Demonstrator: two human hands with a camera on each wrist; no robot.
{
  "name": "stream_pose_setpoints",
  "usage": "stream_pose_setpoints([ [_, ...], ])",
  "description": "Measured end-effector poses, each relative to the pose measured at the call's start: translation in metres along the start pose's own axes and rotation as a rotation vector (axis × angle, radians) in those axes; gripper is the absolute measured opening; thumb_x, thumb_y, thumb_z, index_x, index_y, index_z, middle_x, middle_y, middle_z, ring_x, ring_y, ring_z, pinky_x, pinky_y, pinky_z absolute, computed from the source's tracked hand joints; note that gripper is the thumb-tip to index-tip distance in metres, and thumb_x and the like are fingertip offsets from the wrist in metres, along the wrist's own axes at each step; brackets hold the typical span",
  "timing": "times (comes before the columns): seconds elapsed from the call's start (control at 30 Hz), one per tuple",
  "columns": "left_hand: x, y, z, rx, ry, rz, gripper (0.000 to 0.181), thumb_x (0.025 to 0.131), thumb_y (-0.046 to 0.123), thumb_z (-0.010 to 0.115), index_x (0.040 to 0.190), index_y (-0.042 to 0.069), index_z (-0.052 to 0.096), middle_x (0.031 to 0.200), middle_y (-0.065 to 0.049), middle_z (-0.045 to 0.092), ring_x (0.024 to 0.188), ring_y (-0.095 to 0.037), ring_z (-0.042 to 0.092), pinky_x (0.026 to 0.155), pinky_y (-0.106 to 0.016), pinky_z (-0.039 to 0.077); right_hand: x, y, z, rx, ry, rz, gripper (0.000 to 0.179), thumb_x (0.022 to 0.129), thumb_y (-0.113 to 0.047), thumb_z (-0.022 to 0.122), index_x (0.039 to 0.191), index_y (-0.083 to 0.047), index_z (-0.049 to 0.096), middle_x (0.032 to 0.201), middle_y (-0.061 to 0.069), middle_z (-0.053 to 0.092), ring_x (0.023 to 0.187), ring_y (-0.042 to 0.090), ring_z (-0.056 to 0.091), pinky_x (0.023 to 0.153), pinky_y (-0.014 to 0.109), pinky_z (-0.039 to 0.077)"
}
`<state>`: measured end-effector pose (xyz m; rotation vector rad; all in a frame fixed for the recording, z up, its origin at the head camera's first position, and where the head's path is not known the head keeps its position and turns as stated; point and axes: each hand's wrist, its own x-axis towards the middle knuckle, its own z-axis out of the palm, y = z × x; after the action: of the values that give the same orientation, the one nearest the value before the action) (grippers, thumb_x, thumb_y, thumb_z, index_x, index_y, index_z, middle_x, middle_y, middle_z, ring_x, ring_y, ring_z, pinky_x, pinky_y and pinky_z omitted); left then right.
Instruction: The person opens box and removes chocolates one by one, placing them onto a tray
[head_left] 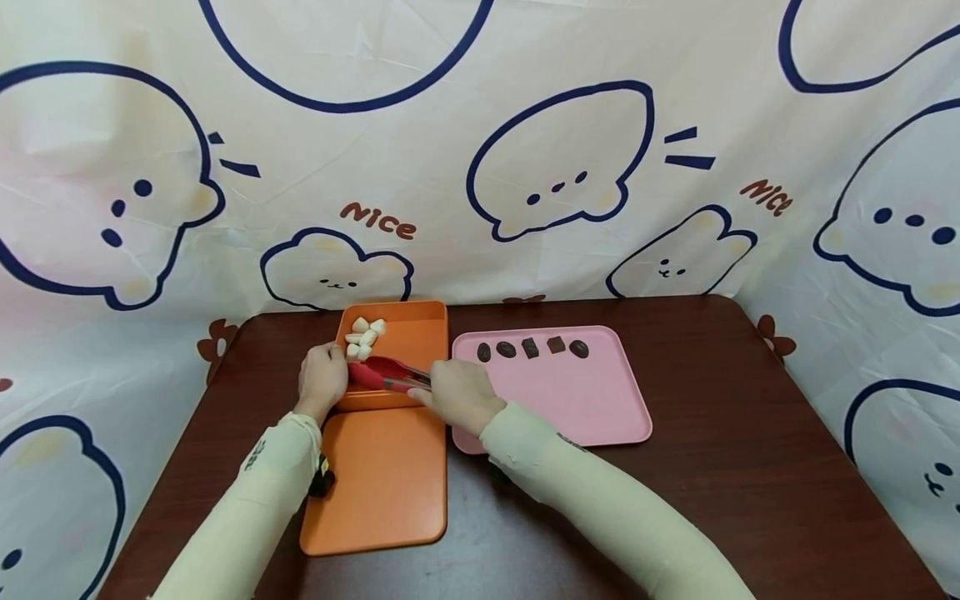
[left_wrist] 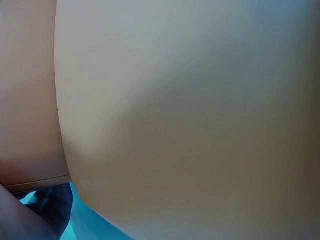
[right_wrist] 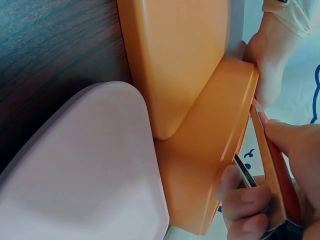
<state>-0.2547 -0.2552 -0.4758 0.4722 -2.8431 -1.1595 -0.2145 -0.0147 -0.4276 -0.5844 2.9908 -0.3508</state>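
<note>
In the head view, an orange box [head_left: 408, 337] holds several small white pieces [head_left: 362, 340] along its left side. My left hand [head_left: 322, 379] grips the box's left wall at the rim. My right hand [head_left: 461, 392] holds a pair of red tongs [head_left: 386, 373], tilted down into the box with the tips near its left wall, just in front of the white pieces. The right wrist view shows fingers and thumb wrapped round the tongs [right_wrist: 280, 182] beside the orange box [right_wrist: 200, 145]. What lies at the tong tips is hidden.
A flat orange lid [head_left: 386, 483] lies in front of the box. To the right, a pink tray [head_left: 570, 408] carries a row of several dark brown pieces [head_left: 530, 347] near its far edge. A patterned cloth [head_left: 540, 275] hangs behind the dark wooden table [head_left: 720, 400].
</note>
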Motion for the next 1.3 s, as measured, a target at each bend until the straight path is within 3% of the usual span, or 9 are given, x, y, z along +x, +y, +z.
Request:
stream_pose_setpoints([
  [0.43,0.0,0.001,0.0,-0.008,-0.014,-0.002,0.044,0.109,0.031,0.02,0.079,0.01,0.044,0.076,-0.009,0.04,0.07,-0.028,0.043,0.066,-0.036,0.034,0.006,-0.002,0.0,0.002,0.003,-0.012,0.045,0.094,-0.056,0.063,0.073,-0.017,0.06,0.061,-0.004,0.051,0.055,0.013,0.05,0.047,0.029,0.038],
  [0.87,0.001,0.002,0.001,-0.004,0.005,0.006,0.043,0.108,0.029,0.021,0.077,0.01,0.044,0.074,-0.009,0.04,0.067,-0.028,0.043,0.064,-0.035,0.035,0.0,0.008,-0.002,0.114,0.009,0.023,0.043,0.093,-0.053,0.067,0.071,-0.017,0.06,0.06,-0.004,0.05,0.053,0.013,0.049,0.046,0.027,0.037],
  [1.3,0.002,0.0,0.0,0.003,-0.027,-0.032,0.045,0.109,0.031,0.019,0.077,0.01,0.043,0.073,-0.008,0.039,0.064,-0.026,0.042,0.063,-0.035,0.034,-0.005,0.013,-0.009,0.125,0.027,0.027,0.041,0.094,-0.051,0.067,0.073,-0.016,0.062,0.063,-0.004,0.051,0.054,0.011,0.048,0.046,0.024,0.036],
])
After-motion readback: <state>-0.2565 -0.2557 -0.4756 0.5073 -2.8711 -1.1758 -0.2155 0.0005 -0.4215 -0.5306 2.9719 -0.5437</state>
